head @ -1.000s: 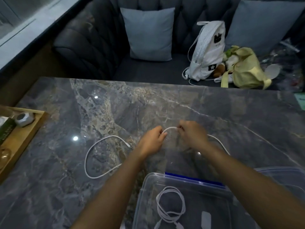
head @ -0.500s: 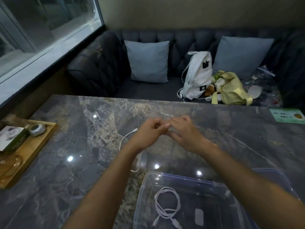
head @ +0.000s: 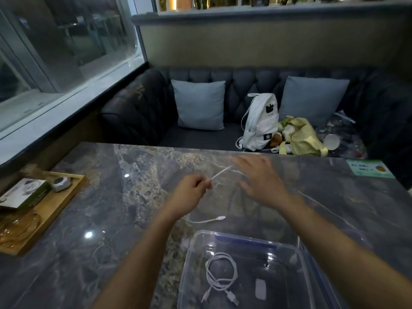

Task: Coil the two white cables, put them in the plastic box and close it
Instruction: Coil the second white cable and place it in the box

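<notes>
Grey marble table (head: 111,208), tufted dark sofa (head: 138,117), window (head: 66,41)

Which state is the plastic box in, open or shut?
Open: the plastic box has no lid on top, and one coiled white cable lies exposed inside.

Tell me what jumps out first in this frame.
The two hands at table centre: the left hand pinches a white cable, while the right hand is spread open and blurred beside it. Near the bottom edge, an open clear box already holds one coiled cable.
</notes>
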`<state>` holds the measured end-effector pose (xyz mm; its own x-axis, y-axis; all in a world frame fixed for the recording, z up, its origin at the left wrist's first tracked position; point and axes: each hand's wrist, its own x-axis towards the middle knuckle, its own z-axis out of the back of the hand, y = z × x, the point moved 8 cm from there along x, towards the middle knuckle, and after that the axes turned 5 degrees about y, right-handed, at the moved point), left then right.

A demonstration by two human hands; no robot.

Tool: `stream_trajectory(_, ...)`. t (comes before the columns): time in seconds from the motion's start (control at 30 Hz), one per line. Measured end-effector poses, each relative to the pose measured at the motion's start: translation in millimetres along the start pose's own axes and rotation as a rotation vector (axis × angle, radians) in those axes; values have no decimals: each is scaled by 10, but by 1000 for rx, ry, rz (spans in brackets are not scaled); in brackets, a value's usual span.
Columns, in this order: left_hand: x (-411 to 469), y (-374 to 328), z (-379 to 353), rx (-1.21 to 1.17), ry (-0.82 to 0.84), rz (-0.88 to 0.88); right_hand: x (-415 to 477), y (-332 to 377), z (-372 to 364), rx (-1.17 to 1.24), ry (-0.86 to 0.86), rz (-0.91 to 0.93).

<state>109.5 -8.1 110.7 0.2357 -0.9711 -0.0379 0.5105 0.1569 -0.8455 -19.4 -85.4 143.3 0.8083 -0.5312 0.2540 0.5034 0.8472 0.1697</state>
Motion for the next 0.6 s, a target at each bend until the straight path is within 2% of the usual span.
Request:
stream_trajectory(0.1, -34, -286, -184, -12, 58, -88, -78, 463, 101, -11, -125, 216)
stream_trajectory(0.2, -102, -305, -206, -130, 78, -76, -147, 515, 190, 21, -150, 283)
stream_trajectory(0.3, -207, -163, -161, -284, 94, 15, -202, 173, 254, 85, -176, 124)
stream_trajectory(0.47, -368, -91, -145, -283, 153, 91, -367, -559, 216, 214, -252, -404)
stream_trajectory(0.53, -416, -110, -157, -292, 172, 106, -437, -604, 213, 105, -231, -406)
stream_trajectory(0.6, -443, -194, -173, -344, 172, 93, -442, -404, 171, -19, -144, -250)
